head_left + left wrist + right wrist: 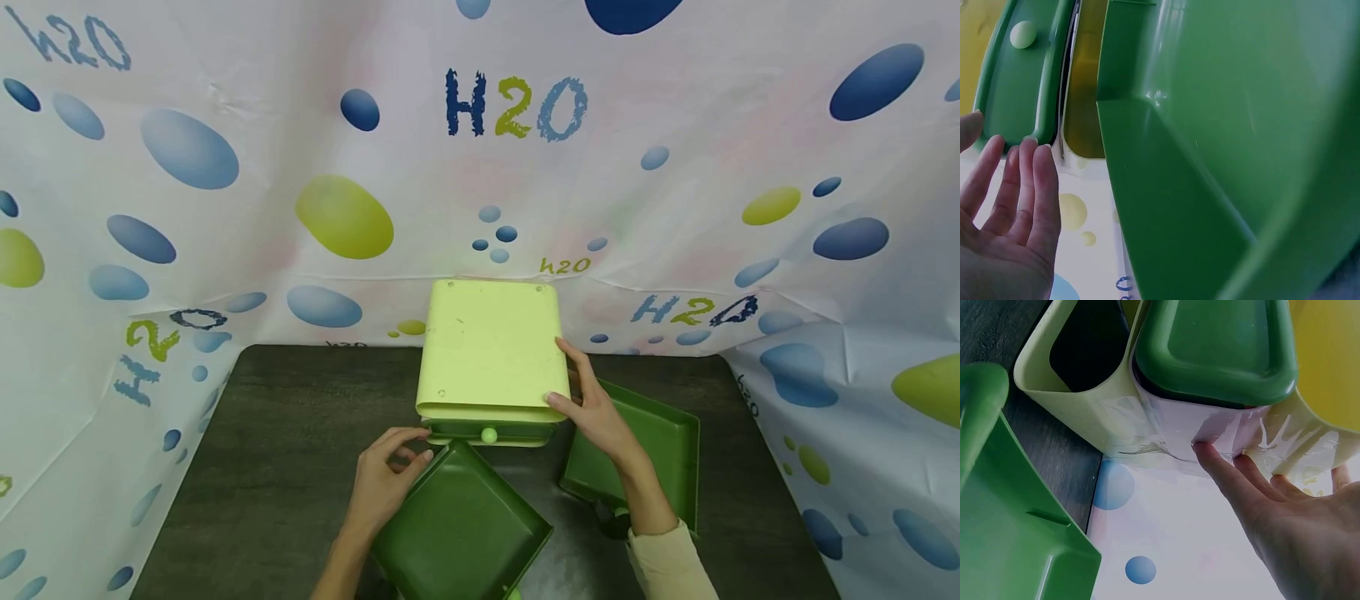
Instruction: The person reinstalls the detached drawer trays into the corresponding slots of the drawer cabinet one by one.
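Observation:
A yellow-green drawer unit (491,346) stands at the table's far side, with a green drawer (517,432) in it that has a round pale green knob (1023,34). My left hand (386,479) is at the unit's lower left corner; its fairly straight fingertips touch the end of that drawer's front. My right hand (592,408) rests on the unit's right side, fingers extended against the wall. In the right wrist view, open compartments (1079,403) flank the one with the drawer. Just in front of the unit, a loose green drawer (461,521) lies turned diagonally.
Another loose green drawer (667,442) lies on the dark table (270,467), right of the unit and partly behind my right forearm. A white curtain (247,225) with blue and green spots hangs close behind the unit and along both sides.

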The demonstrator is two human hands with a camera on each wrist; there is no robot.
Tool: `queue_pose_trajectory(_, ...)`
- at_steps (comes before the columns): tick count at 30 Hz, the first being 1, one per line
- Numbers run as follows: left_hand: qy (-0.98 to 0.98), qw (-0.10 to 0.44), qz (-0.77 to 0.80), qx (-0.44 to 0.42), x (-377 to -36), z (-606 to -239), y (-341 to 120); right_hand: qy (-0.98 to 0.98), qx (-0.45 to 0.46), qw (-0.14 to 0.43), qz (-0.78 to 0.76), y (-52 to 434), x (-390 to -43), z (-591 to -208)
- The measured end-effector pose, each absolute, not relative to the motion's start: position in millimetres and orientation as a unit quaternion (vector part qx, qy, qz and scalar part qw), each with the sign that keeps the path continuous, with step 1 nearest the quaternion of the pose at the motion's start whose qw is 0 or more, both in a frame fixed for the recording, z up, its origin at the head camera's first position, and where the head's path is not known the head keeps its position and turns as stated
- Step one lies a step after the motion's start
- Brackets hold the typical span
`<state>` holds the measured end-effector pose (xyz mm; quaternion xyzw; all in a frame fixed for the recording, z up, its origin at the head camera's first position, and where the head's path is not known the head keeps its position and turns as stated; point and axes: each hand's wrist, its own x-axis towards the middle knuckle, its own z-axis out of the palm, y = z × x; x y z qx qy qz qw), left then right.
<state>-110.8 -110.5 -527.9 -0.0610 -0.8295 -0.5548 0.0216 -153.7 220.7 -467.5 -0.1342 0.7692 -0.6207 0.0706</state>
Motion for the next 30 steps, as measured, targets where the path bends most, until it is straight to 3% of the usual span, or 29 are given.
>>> queue_pose_trajectory(22, -0.854, -0.019, -0.519, -0.031, -85.4, -537.4, -132.8, 0.77, -0.131, 0.067, -0.621, 221.2, -155.3, -468.7)
queue_pose_trajectory(30, -0.865, -0.007, -0.502, -0.01, -75.4, -537.7, -136.8, 0.768, -0.131, 0.069, -0.623, 219.6, -154.7, -467.4)
